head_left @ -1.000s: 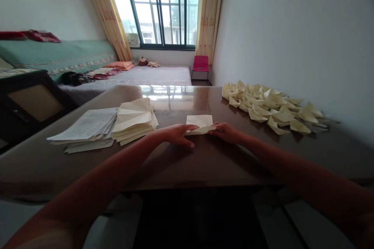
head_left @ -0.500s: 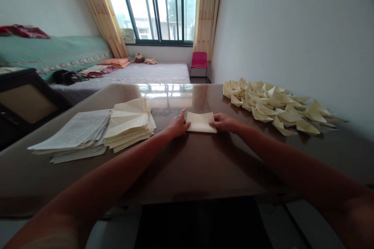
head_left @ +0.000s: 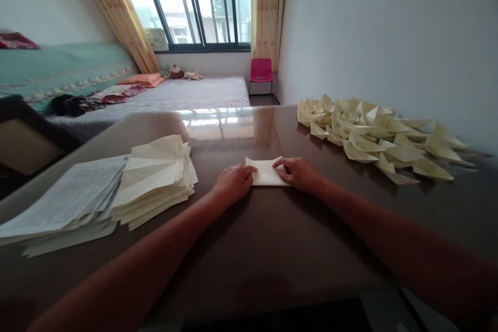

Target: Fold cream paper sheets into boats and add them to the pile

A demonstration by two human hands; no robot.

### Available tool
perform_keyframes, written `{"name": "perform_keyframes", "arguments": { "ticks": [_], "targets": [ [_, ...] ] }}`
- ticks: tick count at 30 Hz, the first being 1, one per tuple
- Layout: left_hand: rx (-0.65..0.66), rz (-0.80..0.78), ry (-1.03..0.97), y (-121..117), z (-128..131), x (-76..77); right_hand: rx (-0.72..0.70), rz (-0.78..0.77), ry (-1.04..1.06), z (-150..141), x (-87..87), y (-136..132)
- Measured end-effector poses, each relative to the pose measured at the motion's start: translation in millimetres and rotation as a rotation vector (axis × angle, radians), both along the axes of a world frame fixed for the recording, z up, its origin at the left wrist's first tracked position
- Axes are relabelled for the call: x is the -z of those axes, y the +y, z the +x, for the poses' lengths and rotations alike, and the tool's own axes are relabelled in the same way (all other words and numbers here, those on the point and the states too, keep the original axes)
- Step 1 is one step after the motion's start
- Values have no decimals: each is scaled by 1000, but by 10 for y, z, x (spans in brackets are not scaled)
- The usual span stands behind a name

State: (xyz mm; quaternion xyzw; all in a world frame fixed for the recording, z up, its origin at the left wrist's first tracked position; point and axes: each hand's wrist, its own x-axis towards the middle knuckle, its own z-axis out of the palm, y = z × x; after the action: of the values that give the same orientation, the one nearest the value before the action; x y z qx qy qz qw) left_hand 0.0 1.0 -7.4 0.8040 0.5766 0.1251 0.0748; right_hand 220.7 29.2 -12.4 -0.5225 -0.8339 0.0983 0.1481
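Note:
A small cream sheet of folded paper point(head_left: 265, 173) lies on the brown table in front of me, its upper edge slightly curved and raised at the corners. Its left end is under the fingers of my left hand point(head_left: 233, 184), which are bent and held together. At the right end, the thumb and forefinger of my right hand point(head_left: 302, 173) are bent round and press on the paper. Part of each end is hidden by the fingers.
On the left of the table point(head_left: 218, 264) lie a stack of cream paper point(head_left: 153, 176) and a stack of printed sheets point(head_left: 73, 194). Many folded paper boats point(head_left: 361, 129) crowd the right side near the wall. A bed point(head_left: 210, 91) and pink chair point(head_left: 261, 71) stand beyond.
My left fingers, earlier spread with the forefinger raised, have curled onto the paper. My right hand has moved further over its right end. The view has shifted a little.

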Motion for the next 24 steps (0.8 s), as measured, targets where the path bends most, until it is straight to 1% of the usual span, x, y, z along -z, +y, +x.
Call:
{"name": "perform_keyframes", "arguments": {
  "ticks": [4,7,14,20,24],
  "targets": [
    [-14,34,120,-49,6,26,6,-2,-43,-8,-12,-10],
    [-19,44,169,-78,8,27,2,-8,-82,-2,-20,-34],
    [-17,46,212,-105,28,-7,9,-1,-107,3,-25,-88],
    [1,51,217,-90,9,14,38,-24,-82,-14,7,-63],
    [-12,39,228,-64,14,32,63,-25,-100,-23,22,-43]
  ]
}}
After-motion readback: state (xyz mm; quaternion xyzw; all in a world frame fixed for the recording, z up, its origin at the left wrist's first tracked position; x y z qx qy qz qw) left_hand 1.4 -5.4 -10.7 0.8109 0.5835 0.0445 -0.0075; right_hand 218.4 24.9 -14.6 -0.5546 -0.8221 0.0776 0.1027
